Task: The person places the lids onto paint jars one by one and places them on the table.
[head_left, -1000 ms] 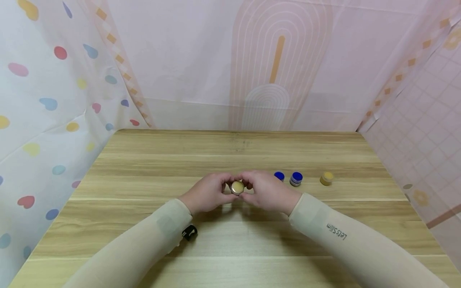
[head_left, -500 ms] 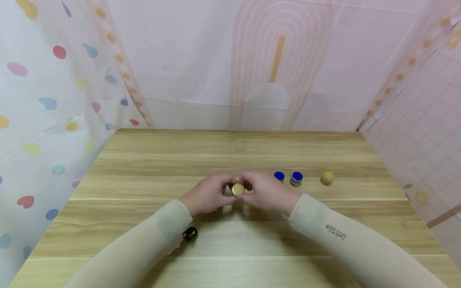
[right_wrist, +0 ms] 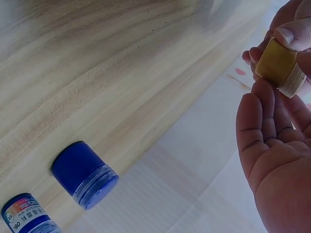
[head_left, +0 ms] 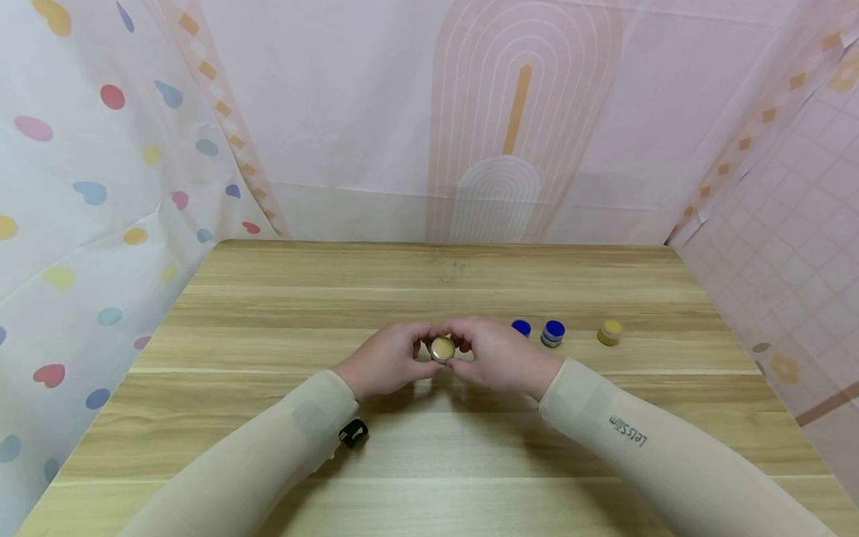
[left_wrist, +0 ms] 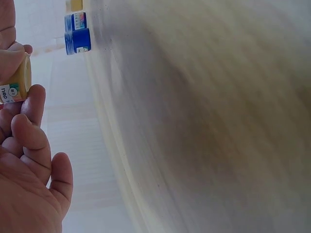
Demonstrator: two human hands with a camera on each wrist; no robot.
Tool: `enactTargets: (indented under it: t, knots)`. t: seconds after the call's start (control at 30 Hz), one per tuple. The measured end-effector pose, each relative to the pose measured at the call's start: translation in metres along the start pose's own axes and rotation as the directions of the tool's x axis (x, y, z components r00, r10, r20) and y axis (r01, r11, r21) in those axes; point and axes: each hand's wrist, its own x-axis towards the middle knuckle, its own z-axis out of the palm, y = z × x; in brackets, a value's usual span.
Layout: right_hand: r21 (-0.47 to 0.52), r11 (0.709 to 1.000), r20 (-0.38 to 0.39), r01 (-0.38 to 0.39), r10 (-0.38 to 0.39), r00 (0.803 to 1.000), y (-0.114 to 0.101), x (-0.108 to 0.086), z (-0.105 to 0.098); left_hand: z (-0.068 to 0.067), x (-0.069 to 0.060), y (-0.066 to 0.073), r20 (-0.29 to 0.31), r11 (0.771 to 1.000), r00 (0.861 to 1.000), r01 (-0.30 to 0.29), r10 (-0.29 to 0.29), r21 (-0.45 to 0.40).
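Both hands hold one small yellow paint jar [head_left: 443,349] above the table, near its middle. My left hand [head_left: 389,360] pinches the jar's left side between thumb and fingers. From the other side, my right hand [head_left: 503,358] grips it the same way. A printed label shows on the jar in the left wrist view, where the curled fingers [left_wrist: 34,99] touch its edge. The right wrist view shows its yellow body [right_wrist: 277,60] and clear ridged cap between the fingers. The cap looks seated on the jar.
Two blue paint jars, one [head_left: 553,333] fully seen and one [head_left: 520,328] partly behind the right hand, stand to the right. Another yellow jar [head_left: 609,333] stands farther right. A small black object [head_left: 353,432] shows beside the left forearm. Patterned cloth [head_left: 349,112] hangs behind the table.
The held jar has shifted very slightly toward the front and back again, with a small tilt. Both hands keep their grip; the standing jars stay put.
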Motion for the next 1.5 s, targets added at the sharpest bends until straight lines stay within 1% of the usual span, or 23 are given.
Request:
enactTargets:
  t: [0.17, 0.37, 0.47, 0.73, 1.13, 1.37, 1.5]
  knots:
    - [-0.019, 1.000, -0.009, 0.006, -0.006, 1.000, 0.0003, 0.0000, 0.0013, 0.0000, -0.0002, -0.0008, 0.005, 1.000, 1.000, 0.002, -0.002, 0.008]
    - [-0.028, 0.999, -0.008, -0.039, 0.039, 0.999, 0.0000, -0.0007, 0.0026, 0.0009, -0.0005, -0.0011, 0.009, 1.000, 1.000, -0.017, 0.017, 0.013]
    - [-0.033, 0.998, -0.009, -0.058, 0.058, 0.998, -0.0003, -0.0012, 0.0029, 0.0013, -0.0004, -0.0010, 0.009, 1.000, 1.000, -0.018, 0.018, 0.010]
    - [-0.027, 0.999, 0.000, -0.038, 0.038, 0.999, -0.0007, -0.0014, 0.0004, 0.0000, 0.0008, -0.0012, 0.017, 1.000, 1.000, 0.005, -0.005, 0.000]
    - [-0.010, 1.000, 0.002, -0.023, 0.023, 1.000, -0.0001, -0.0006, 0.0011, 0.0004, 0.0004, -0.0008, 0.012, 1.000, 1.000, -0.013, 0.013, 0.021]
    - [-0.004, 0.998, 0.007, -0.059, 0.059, 0.998, 0.0018, -0.0019, 0.0030, 0.0033, 0.0002, -0.0020, 0.020, 0.999, 0.999, -0.026, 0.025, 0.030]
    - [0.005, 0.999, 0.009, -0.046, 0.046, 0.999, 0.0031, -0.0015, 0.0031, 0.0034, -0.0001, -0.0025, 0.019, 1.000, 1.000, -0.011, 0.011, 0.016]
